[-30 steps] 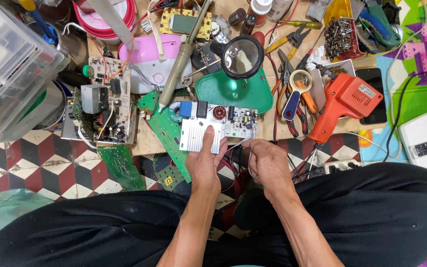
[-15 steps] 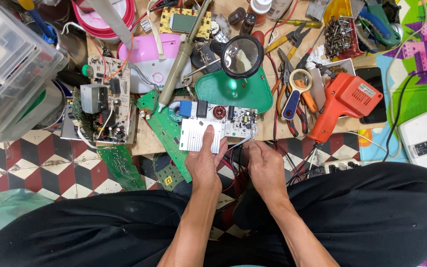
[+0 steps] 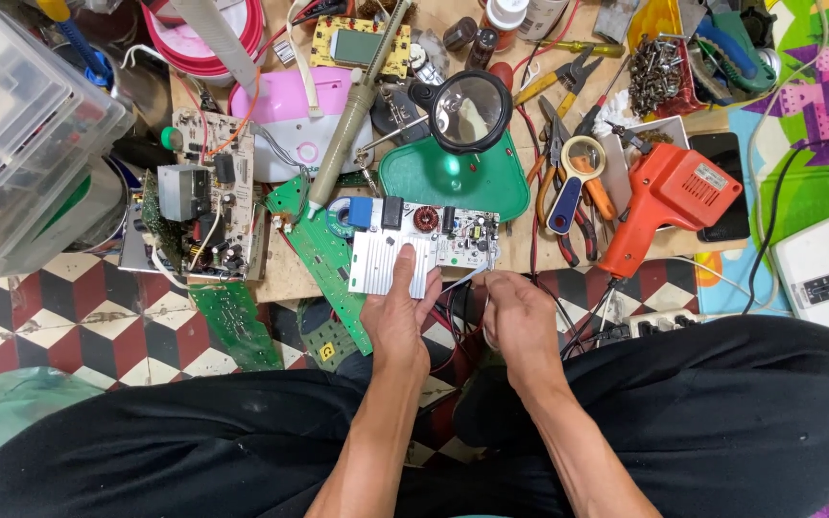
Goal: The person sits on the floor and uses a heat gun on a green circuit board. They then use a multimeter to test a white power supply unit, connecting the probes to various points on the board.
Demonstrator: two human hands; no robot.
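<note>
The right hand [image 3: 520,321] curls inward just below centre of the frame, its fingertips turned away, so I cannot tell how tightly it closes; thin white wires [image 3: 460,280] run from the board's lower right edge towards it, and whether it pinches them is hard to make out. The left hand [image 3: 397,312] lies mostly open, thumb and fingers gripping the ribbed silver heatsink [image 3: 381,261] of the white circuit board [image 3: 453,233], which sits at centre frame on the low wooden table's [image 3: 280,280] near edge. The board's lower left corner is hidden under that hand.

I count 3 green circuit boards [image 3: 314,240] beside and below it, some cut off by the table edge. 1 magnifier on a green base [image 3: 472,110] stands above the board. 1 orange soldering gun [image 3: 669,197] lies at right. At upper left, a clear plastic box [image 3: 11,125] runs out of frame. Black trousers [image 3: 722,422] fill the bottom.
</note>
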